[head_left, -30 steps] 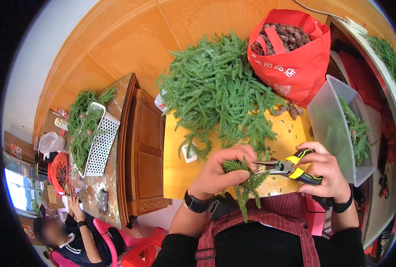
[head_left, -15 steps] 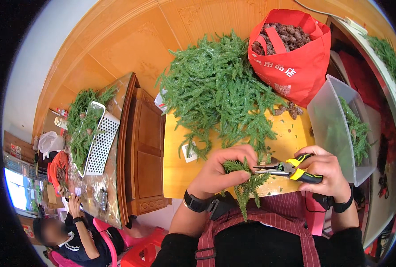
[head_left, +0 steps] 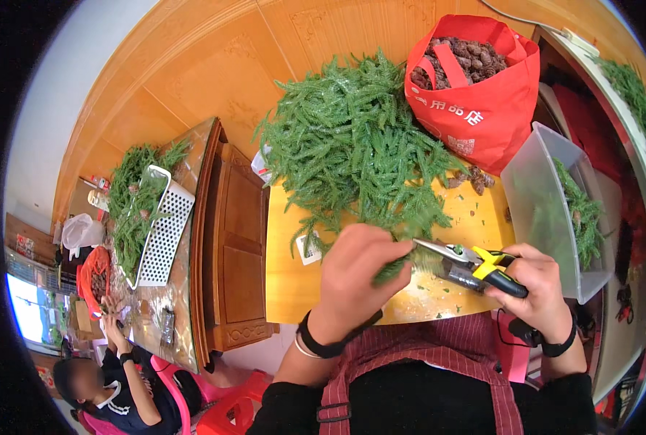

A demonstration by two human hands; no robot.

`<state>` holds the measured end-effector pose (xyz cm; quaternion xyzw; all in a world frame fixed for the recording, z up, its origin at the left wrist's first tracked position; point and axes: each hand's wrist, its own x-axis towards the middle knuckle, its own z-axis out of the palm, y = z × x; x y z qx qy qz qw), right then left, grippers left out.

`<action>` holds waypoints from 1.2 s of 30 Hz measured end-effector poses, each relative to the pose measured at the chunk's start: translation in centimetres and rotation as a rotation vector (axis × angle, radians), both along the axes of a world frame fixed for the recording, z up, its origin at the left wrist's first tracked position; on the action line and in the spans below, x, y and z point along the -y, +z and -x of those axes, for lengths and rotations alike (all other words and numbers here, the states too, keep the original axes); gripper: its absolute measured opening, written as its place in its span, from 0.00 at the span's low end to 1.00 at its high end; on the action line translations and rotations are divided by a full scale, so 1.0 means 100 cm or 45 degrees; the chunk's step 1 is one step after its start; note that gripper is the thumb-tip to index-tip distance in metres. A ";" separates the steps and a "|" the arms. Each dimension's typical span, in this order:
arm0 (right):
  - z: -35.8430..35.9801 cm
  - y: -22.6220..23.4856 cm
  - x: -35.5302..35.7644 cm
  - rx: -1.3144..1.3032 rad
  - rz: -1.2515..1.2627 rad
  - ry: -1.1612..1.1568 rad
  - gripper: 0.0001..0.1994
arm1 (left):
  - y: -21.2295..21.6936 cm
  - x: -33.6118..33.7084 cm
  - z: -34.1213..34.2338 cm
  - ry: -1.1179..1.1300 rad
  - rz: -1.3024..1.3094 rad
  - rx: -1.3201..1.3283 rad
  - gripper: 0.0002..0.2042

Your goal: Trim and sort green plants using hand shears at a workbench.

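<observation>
My right hand (head_left: 533, 290) is wrapped round the yellow-and-black handles of long-nosed pliers (head_left: 491, 270), whose jaws look parted and point left. Smeared by motion, my left hand (head_left: 355, 283) pinches a green artificial pine sprig (head_left: 389, 271), mostly hidden behind the fingers. The plier tips come close to those fingertips; blur hides whether they touch the sprig. Beneath the pliers lies a dark glossy strip (head_left: 466, 278) on the yellow table (head_left: 283, 283). A large heap of pine sprigs (head_left: 352, 145) covers the table's far side.
A red bag (head_left: 475, 109) of pine cones stands far right, with loose cones (head_left: 475, 178) before it. Right of the table is a clear plastic bin (head_left: 548, 210) with greenery. At left, a person (head_left: 130, 384) sits by another table holding a white perforated basket (head_left: 165, 235).
My left hand has turned and risen slightly, its back now hiding most of the sprig. The plier jaws have opened and tilted. At left, the other person's hands have moved a little.
</observation>
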<state>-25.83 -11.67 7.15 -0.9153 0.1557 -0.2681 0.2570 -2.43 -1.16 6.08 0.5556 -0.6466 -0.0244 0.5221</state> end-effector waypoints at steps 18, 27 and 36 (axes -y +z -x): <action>-0.003 -0.001 0.006 -0.039 -0.184 0.143 0.16 | -0.009 -0.001 -0.007 -0.562 -0.374 -0.939 0.04; -0.002 -0.010 0.002 0.035 -0.226 0.106 0.16 | -0.014 0.000 -0.007 -0.690 -0.455 -1.166 0.08; -0.004 -0.001 -0.018 -0.199 -0.405 -0.151 0.12 | 0.000 -0.001 0.006 0.361 0.146 0.444 0.10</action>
